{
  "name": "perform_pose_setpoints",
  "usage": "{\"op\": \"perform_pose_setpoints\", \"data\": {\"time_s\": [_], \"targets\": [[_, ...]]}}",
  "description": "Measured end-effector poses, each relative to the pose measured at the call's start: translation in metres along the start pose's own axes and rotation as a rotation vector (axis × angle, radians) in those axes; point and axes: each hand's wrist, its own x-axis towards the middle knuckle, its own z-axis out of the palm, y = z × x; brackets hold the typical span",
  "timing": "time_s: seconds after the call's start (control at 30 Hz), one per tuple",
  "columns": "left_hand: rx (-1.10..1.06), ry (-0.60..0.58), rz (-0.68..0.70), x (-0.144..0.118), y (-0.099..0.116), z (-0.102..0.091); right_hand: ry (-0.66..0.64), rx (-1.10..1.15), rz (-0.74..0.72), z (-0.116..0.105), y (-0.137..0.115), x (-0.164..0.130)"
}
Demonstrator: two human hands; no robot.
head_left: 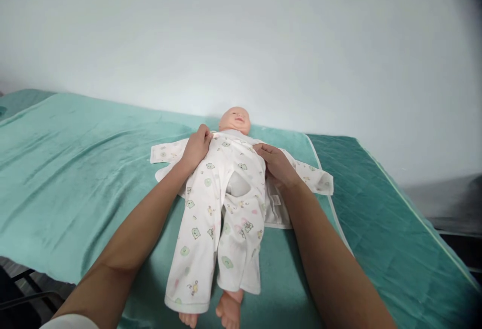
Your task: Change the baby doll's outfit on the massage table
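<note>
A baby doll (235, 119) lies on its back, head toward the wall and feet toward me. White baby pants (203, 208) with small animal prints cover its legs and reach up over its trunk; an opening shows at the crotch. Beneath the doll a matching baby shirt (314, 176) is spread, sleeves out to both sides. My left hand (199, 145) pinches the pants' waistband at its left end, near the doll's neck. On the other side my right hand (276, 164) has its fingers closed at the pants' right upper edge.
A light green blanket (94, 168) covers the bed, with a darker green quilted cover (384, 218) to the right. The white wall (241, 47) stands right behind the doll's head. Dark metal chair parts (33, 294) show at the lower left.
</note>
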Motion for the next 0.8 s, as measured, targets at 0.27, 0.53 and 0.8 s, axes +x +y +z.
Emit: {"op": "perform_pose_setpoints", "data": {"time_s": [0.27,0.53,0.8], "targets": [[0.135,0.003,-0.014,-0.017,-0.005,-0.003,0.221,-0.034,0.006,0.005,0.003,-0.009],[0.066,-0.044,-0.027,-0.036,-0.007,-0.011,-0.048,-0.112,0.088,-0.014,0.004,-0.034],[-0.021,-0.153,-0.057,-0.051,-0.010,-0.023,-0.007,-0.481,0.038,-0.006,-0.001,-0.043]]}}
